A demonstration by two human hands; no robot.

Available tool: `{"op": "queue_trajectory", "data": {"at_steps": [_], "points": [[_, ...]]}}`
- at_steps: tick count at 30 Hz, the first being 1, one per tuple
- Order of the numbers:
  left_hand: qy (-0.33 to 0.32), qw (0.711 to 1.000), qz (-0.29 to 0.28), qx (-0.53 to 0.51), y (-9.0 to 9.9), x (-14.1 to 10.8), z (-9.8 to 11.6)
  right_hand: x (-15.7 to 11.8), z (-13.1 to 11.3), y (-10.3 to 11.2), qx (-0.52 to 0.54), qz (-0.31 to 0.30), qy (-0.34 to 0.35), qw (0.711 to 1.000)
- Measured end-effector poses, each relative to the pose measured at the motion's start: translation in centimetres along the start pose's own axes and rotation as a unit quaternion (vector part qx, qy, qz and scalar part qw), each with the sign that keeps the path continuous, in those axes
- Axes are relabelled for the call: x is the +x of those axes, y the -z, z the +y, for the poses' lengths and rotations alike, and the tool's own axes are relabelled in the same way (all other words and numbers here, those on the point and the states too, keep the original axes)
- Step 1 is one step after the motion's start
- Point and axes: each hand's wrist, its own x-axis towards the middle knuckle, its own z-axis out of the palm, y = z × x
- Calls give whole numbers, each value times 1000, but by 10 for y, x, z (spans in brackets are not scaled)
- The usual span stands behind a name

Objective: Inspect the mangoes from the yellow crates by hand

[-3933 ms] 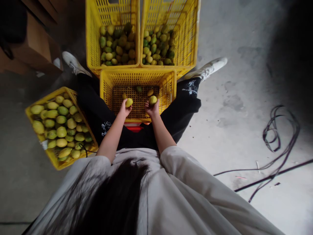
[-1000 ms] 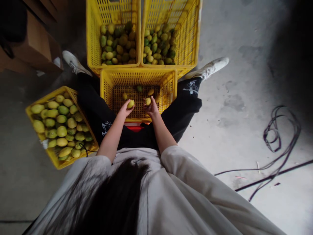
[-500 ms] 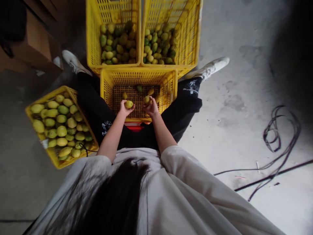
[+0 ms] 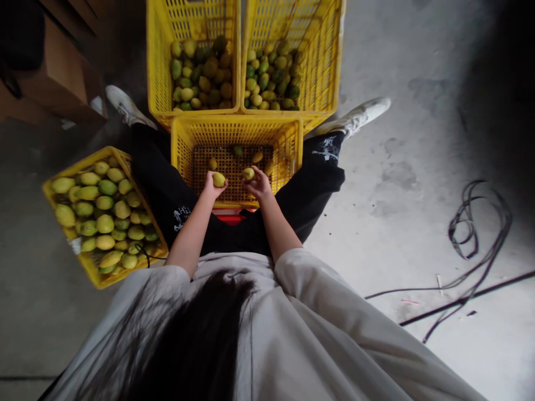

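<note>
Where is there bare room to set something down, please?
Mostly bare floor lies between the right trouser leg and the coiled cable. The near crate has gaps between its few fruits, but the left hand and right hand each hold a fruit over it. The left crate is crowded with fruit.

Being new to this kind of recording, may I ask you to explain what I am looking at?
There is no machine: a person works bare-handed, seen by a camera worn on the head that looks forward and down. The left hand holds a yellow fruit; the right hand holds another fruit. Both hands are over a crate between the legs, with a few loose fruits in it. Two crates of fruit stand beyond, and a fuller crate is at the person's left.
</note>
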Motion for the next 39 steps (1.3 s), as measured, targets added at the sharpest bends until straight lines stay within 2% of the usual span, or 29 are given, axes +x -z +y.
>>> {"op": "queue_trajectory", "data": {"at_steps": [3, 6, 9, 12, 19, 24, 28, 34, 39], "points": [[8, 1000, -1, 3, 1, 2, 0, 1, 3, -1, -11, -4, 10, 1000], [2, 1000, -13, 5, 2, 2, 2, 2, 4, 0, -14, -5, -8, 1000], [-1, 1000, -18, 14, 2, 2, 3, 1, 1, 1, -19, -38, -24, 999], [1, 1000, -16, 11, 2, 2, 2, 2, -2, 2, -22, -65, -10, 998], [-16, 999, 12, 39, -1, 2, -1, 6, 1, 1, -10, -28, 5, 1000], [-2, 1000, -5, 0, -2, 1, 0, 8, 1, 3, -15, -15, 19, 1000], [-16, 1000, -21, 17, -2, -1, 0, 11, 1, 5, -6, 10, 16, 1000], [-50, 997, -23, 62, -3, -2, -4, 10, 1, 5, -1, -50, 21, 999], [-39, 998, -9, 43, 0, 3, -3, 5, 1, 4, -21, -54, 19, 998]]}}
